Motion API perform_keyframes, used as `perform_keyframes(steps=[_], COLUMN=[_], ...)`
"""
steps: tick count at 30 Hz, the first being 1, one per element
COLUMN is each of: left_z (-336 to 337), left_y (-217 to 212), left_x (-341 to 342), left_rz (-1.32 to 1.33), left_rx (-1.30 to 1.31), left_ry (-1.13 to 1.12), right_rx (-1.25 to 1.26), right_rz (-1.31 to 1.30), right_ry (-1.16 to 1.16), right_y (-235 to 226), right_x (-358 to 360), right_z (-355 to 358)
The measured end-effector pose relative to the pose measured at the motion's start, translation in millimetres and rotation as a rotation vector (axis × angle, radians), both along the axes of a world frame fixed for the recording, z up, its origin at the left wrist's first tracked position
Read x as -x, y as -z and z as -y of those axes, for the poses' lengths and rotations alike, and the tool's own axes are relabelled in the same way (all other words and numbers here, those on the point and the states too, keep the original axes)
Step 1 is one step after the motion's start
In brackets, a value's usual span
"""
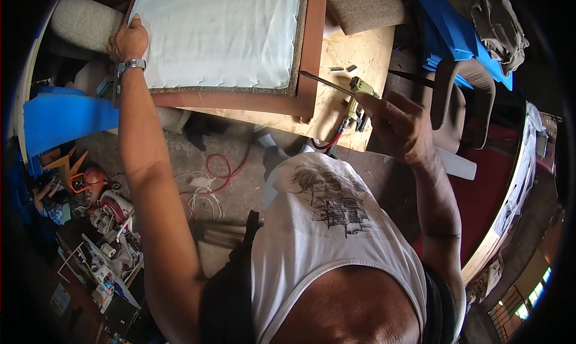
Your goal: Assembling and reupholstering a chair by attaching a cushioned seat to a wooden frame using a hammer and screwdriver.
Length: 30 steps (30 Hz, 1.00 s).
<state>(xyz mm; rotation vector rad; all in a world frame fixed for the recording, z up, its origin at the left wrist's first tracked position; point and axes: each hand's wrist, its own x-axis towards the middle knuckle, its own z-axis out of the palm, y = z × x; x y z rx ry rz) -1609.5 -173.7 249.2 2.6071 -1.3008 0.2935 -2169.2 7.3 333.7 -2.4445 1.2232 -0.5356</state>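
Observation:
A wooden frame (240, 101) lies on the plywood table, with white cloth (219, 38) across it and grey-brown upholstery fabric showing at the cloth's edges. My left hand (129, 42) is closed over the frame's left edge, its thumb by the cloth. Away to the right, my right hand (399, 125) grips a screwdriver (327, 82); its handle is mostly hidden in my fingers. The long dark shaft points left, its tip near the frame's right rail. Just beyond that hand, a yellow-green staple gun (353, 107) with a red hose lies on the table.
Small metal staple strips (343, 68) lie on the plywood table (369, 53). A brown cushion (366, 7) sits at the far right, near a padded armrest (456, 98). Blue sheets (66, 119) stand at left. A red hose (225, 171) and white cable coil across the floor.

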Motion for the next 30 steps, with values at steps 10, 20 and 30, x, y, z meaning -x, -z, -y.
perform_keyframes(steps=[10, 20, 30], left_z=[2.1, 2.0, 4.8], left_y=[0.9, 0.5, 6.8], left_x=[-0.7, 0.5, -2.4], left_rz=[-0.016, -0.016, -0.017], left_rx=[-0.016, 0.000, -0.083], left_ry=[0.029, 0.031, 0.047], right_rx=[0.024, 0.011, 0.128], right_rz=[-0.186, -0.205, -0.511], right_ry=[-0.021, -0.065, -0.284], right_y=[-21.9, -25.6, -61.9], right_x=[-15.5, -13.5, -36.9], right_z=[7.0, 12.2, 41.7])
